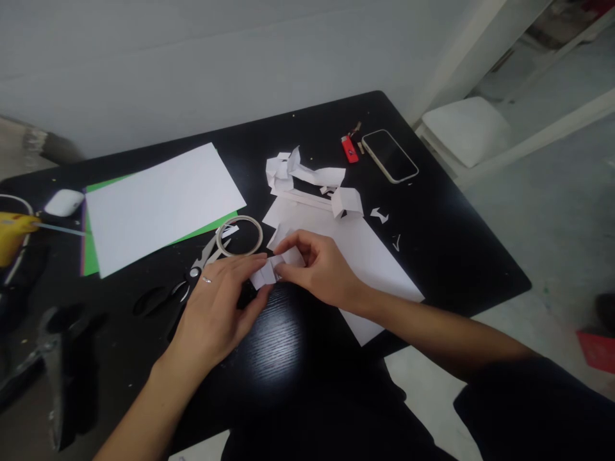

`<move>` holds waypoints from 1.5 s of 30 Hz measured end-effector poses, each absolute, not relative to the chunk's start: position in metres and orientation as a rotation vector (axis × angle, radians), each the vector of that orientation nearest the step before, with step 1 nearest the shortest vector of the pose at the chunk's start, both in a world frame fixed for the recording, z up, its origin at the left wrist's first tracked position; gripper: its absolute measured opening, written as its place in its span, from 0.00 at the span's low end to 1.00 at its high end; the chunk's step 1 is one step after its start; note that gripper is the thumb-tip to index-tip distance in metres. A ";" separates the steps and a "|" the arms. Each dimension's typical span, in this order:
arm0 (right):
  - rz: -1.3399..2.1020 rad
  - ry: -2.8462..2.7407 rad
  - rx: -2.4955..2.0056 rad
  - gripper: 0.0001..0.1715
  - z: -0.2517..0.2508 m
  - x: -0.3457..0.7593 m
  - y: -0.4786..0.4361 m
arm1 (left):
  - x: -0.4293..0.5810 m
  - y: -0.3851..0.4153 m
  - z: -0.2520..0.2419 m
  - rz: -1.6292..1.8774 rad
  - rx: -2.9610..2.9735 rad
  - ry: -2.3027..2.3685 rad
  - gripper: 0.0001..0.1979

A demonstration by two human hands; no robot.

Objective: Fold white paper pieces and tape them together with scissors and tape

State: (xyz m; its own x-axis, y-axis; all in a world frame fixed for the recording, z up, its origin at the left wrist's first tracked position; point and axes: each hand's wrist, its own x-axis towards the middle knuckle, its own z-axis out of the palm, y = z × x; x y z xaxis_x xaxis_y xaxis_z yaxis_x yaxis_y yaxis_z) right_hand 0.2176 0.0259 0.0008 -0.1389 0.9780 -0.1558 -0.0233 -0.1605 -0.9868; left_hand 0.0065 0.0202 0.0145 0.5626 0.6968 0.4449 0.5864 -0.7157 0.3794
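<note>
Craft workspace: scissors (195,272), stacked paper (163,208)

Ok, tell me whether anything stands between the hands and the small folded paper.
Nothing visible does: the left hand and right hand both grip the folded paper. The tape roll and scissors lie beside the left hand, not in between.

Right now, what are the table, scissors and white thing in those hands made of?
Table: probably wood or laminate, black, semi-gloss; grain shows where light hits. Scissors: dull-grey blades look metal; black handles, maybe plastic. White thing: likely matt paper, thin and creased.
</note>
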 end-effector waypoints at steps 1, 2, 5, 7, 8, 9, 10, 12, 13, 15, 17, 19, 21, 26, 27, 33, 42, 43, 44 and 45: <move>1.440 -1.208 -1.233 0.12 0.001 0.218 0.026 | 0.007 0.020 0.015 0.868 2.604 1.085 0.24; 1.439 -1.210 -1.231 0.12 0.001 0.218 0.026 | 0.007 0.021 0.015 0.866 2.603 1.086 0.24; 1.436 -1.214 -1.227 0.12 0.001 0.218 0.026 | 0.006 0.020 0.014 0.862 2.610 1.085 0.24; 1.432 -1.220 -1.238 0.12 0.001 0.218 0.026 | 0.006 0.020 0.014 0.869 2.616 1.077 0.24; 1.432 -1.222 -1.243 0.12 0.001 0.218 0.026 | 0.006 0.020 0.014 0.872 2.621 1.071 0.24; 1.434 -1.224 -1.247 0.12 0.001 0.218 0.026 | 0.005 0.020 0.014 0.877 2.624 1.066 0.24; 1.437 -1.223 -1.248 0.12 0.001 0.218 0.026 | 0.005 0.020 0.014 0.877 2.627 1.063 0.24; 1.441 -1.225 -1.242 0.11 0.001 0.218 0.026 | 0.005 0.021 0.014 0.875 2.629 1.058 0.24; 1.440 -1.227 -1.238 0.11 0.001 0.218 0.026 | 0.005 0.021 0.014 0.872 2.629 1.057 0.24; 1.438 -1.230 -1.236 0.11 0.001 0.218 0.026 | 0.005 0.021 0.014 0.877 2.634 1.055 0.25; 1.438 -1.228 -1.235 0.11 0.001 0.217 0.025 | 0.005 0.021 0.013 0.880 2.637 1.057 0.25; 1.440 -1.221 -1.230 0.11 0.001 0.217 0.025 | 0.005 0.021 0.013 0.878 2.633 1.067 0.24; 1.445 -1.216 -1.222 0.11 0.001 0.217 0.025 | 0.005 0.020 0.013 0.873 2.630 1.074 0.24; 1.437 -1.222 -1.220 0.11 0.002 0.218 0.025 | 0.005 0.020 0.014 0.894 2.647 1.067 0.25; 1.432 -1.224 -1.222 0.11 0.003 0.218 0.026 | 0.005 0.020 0.013 0.898 2.651 1.064 0.24; 1.437 -1.210 -1.230 0.11 0.005 0.217 0.027 | 0.006 0.021 0.012 0.889 2.662 1.070 0.24; 1.528 -1.142 -1.158 0.11 0.007 0.218 0.028 | 0.004 0.020 0.012 0.845 2.626 1.109 0.25; 1.538 -1.132 -1.150 0.12 0.007 0.218 0.028 | 0.004 0.020 0.012 0.848 2.626 1.109 0.25; 1.548 -1.123 -1.146 0.14 0.008 0.217 0.028 | 0.004 0.020 0.011 0.851 2.626 1.107 0.25; 1.558 -1.116 -1.145 0.16 0.008 0.217 0.028 | 0.005 0.020 0.011 0.853 2.628 1.105 0.24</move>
